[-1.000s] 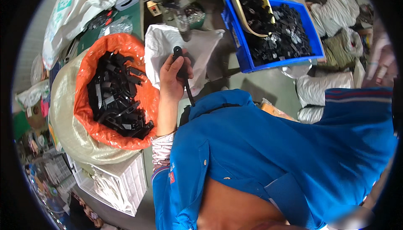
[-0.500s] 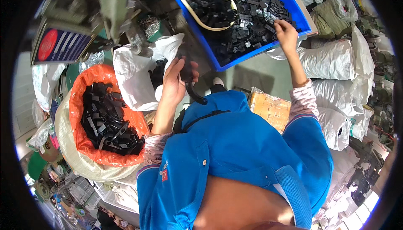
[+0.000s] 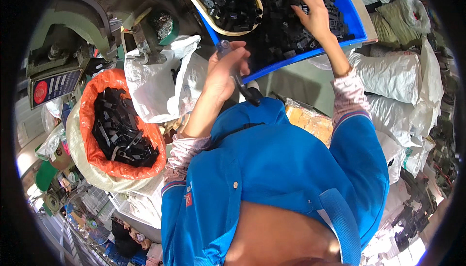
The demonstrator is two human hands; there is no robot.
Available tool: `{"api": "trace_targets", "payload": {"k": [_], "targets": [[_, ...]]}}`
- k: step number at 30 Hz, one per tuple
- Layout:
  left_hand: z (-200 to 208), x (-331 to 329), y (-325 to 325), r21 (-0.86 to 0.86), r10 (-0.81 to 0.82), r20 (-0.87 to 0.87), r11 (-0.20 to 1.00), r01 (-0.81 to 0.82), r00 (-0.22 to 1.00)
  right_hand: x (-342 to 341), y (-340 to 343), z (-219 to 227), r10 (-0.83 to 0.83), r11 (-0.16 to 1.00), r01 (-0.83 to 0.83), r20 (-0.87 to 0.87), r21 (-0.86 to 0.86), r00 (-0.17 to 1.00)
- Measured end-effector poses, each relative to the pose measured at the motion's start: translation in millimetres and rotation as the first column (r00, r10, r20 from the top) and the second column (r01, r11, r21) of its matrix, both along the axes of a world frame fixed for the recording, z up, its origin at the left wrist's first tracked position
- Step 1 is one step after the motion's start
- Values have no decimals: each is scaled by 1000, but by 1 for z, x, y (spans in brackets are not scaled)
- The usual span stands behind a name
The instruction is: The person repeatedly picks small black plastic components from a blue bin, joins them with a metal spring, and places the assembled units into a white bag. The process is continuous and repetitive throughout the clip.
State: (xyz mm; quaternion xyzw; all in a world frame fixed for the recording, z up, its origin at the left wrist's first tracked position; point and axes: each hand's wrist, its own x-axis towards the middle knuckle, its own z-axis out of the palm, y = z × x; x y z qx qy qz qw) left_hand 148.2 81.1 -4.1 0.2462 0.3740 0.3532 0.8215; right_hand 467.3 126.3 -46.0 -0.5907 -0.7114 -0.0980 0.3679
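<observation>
- The left hand (image 3: pixel 224 74) has its fingers closed around a long, curved black part (image 3: pixel 246 91); the part is before the body, just beside the near corner of the blue, rectangular plastic bin (image 3: pixel 335 48).
- The right hand (image 3: pixel 315 17) is inside the bin, its fingers bent at the small black block-like parts (image 3: pixel 281 28); whether it grasps one, I cannot tell.
- The long part could slip and drop, I think, if the left fingers become loose while attention is on the bin.
- The right fingers could catch a wrong piece, or several together, because the pieces lie in a mixed heap.
- A careless swing could knock the long part against the cream-coloured oval tub (image 3: pixel 234 33), which is near the left hand.
- The long part looks dark and slim, tilted, with a rounded upper end and a bent lower end near the blue trousers (image 3: pixel 272 113); its middle is hidden by the fingers.
</observation>
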Motion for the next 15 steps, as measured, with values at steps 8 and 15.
{"api": "trace_targets", "payload": {"k": [8,15], "targets": [[-16,33,-8,-196,-53,184,977,89,982,-126,-115,41,132,958,-239,-489,-162,862],[-12,-26,5,-139,65,118,989,-48,991,-51,-41,-4,-201,889,193,24,-416,979]]}}
